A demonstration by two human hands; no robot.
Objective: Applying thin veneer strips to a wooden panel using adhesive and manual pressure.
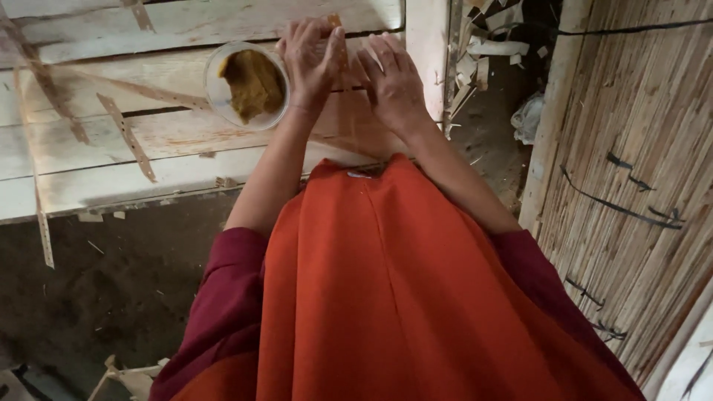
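Note:
My left hand (313,58) is raised over the white plank table (96,174), its fingers closed around a small orange-brown piece (336,22) that shows at the fingertips. My right hand (394,82) lies beside it, palm down with fingers spread flat on the boards, touching the left hand's side. A round clear bowl (247,85) of yellow-brown paste stands just left of my left hand. My arms reach out from dark red sleeves over an orange cloth (386,297) that covers my front.
Thin bamboo strips (126,137) lie across the planks on the left. Scraps and shavings (483,44) litter the dirt floor at the right of the table. A bamboo-slat wall (639,171) runs along the right side. Bare earth (111,297) lies below the table's edge.

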